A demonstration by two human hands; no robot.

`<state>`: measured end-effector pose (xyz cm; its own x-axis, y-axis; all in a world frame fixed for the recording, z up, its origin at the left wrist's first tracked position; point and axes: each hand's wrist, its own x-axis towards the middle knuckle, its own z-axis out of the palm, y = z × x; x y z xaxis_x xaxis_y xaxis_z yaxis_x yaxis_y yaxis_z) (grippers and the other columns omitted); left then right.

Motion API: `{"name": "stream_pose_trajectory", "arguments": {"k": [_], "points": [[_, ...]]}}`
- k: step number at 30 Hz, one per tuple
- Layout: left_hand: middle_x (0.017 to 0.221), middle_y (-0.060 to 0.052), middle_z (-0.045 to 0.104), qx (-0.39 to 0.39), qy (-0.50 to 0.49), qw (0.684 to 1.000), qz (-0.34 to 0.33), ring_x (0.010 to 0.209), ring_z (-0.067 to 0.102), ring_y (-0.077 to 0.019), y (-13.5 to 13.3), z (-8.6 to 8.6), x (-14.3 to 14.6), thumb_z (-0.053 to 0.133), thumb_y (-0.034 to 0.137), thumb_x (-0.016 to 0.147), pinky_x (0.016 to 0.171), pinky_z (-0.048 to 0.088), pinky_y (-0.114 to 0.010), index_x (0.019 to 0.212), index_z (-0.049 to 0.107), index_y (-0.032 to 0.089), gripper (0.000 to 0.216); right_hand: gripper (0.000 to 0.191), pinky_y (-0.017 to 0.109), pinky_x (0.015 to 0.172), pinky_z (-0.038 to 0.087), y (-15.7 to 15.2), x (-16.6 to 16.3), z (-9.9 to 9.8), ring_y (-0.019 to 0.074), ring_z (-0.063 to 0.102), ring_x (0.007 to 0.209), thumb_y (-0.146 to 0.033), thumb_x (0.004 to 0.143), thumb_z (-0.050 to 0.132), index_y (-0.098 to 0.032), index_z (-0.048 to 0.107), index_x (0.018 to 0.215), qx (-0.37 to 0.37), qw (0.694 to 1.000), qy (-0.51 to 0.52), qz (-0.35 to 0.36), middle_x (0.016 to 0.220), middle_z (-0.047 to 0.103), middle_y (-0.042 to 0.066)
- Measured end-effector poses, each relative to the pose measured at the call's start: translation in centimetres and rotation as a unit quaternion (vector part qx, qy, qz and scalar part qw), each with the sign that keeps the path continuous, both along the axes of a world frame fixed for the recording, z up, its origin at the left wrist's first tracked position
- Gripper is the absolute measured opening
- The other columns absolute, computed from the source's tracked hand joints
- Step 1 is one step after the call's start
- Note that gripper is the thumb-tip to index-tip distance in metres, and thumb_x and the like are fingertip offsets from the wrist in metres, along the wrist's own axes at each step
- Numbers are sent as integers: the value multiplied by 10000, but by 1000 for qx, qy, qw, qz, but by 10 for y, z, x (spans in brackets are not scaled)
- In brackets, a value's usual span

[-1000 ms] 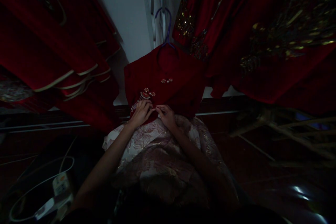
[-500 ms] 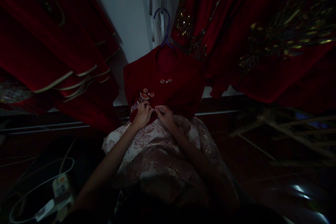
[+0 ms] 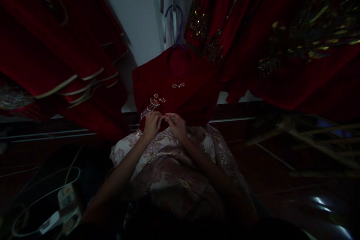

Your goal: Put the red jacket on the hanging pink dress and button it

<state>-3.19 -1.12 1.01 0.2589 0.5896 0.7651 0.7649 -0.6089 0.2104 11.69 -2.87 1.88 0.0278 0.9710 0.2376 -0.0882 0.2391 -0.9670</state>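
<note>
A red garment (image 3: 191, 99) hangs in front of me on a purple hanger (image 3: 180, 26), its lower part reaching my lap. Beaded flower ornaments (image 3: 178, 86) sit at its chest, and a fan-shaped beaded ornament with tassels (image 3: 154, 102) lies on its left side. At the lower edge, my left hand (image 3: 152, 124) and my right hand (image 3: 176, 125) meet with fingertips nearly touching. Both are pinched closed over the cloth. Whatever is between the fingertips is too small and dark to make out.
Patterned pale fabric (image 3: 168, 161) covers my lap. Red garments with light piping (image 3: 90, 78) hang at left, and sequined red garments (image 3: 281, 82) at right. A power strip (image 3: 67, 198) with a white cable lies lower left. A wooden frame (image 3: 309, 144) stands at right.
Both hands stay at the garment's lower edge, pinched together; the left hand's fingers have shifted slightly. The view has moved a little.
</note>
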Motion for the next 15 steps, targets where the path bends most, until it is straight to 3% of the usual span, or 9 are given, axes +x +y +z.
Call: {"name": "stream_pose_trajectory", "arguments": {"k": [8, 15], "points": [[828, -42, 620, -70, -42, 996, -17, 838, 555, -183, 10, 2, 2, 525, 299, 909, 797, 450, -348, 869, 570, 192, 122, 244, 279, 779, 563, 4, 1, -4, 154, 696, 804, -379, 804, 628, -189, 675, 951, -30, 999, 23, -16, 908, 729, 45], [959, -45, 668, -114, 7, 990, -88, 942, 558, -181, -3, 7, -10, 509, 259, 917, 877, 470, -353, 1067, 592, 215, 177, 214, 281, 789, 566, 4, 2, -2, 152, 697, 815, -341, 796, 629, -183, 672, 933, -42, 997, 58, -13, 904, 732, 45]]}}
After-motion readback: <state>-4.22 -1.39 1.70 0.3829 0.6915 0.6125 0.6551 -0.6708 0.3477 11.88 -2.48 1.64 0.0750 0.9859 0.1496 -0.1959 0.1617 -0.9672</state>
